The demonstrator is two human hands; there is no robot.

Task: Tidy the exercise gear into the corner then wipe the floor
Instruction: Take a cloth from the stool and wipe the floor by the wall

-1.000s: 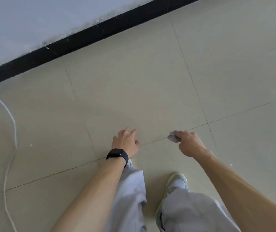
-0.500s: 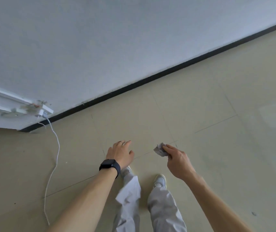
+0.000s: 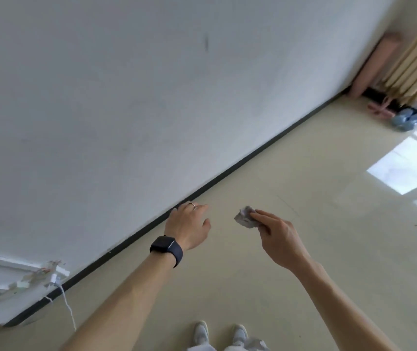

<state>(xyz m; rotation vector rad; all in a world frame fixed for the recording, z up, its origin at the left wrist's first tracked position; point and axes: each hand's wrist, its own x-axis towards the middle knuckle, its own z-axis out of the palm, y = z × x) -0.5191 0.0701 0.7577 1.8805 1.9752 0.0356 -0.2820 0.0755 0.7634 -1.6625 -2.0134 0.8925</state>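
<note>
Pinching a crumpled grey wipe (image 3: pixel 245 219) in the right hand (image 3: pixel 279 238), at 3 o'clock of the empty, loose-fingered left hand (image 3: pixel 187 227), off the tiled floor (image 3: pixel 227 287), with rolled pink mat (image 3: pixel 377 62) in the corner at 2 o'clock: best to crouch, flatten the wipe and overlap strokes

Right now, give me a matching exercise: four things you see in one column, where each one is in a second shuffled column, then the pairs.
1. crumpled grey wipe
2. black wristwatch
3. tall pink roll
4. thin white cable

A. leaning in the far corner
B. hanging from the wall fitting
C. pinched by the right hand
D. strapped behind the left hand

Pairs: 1-C, 2-D, 3-A, 4-B.
</note>
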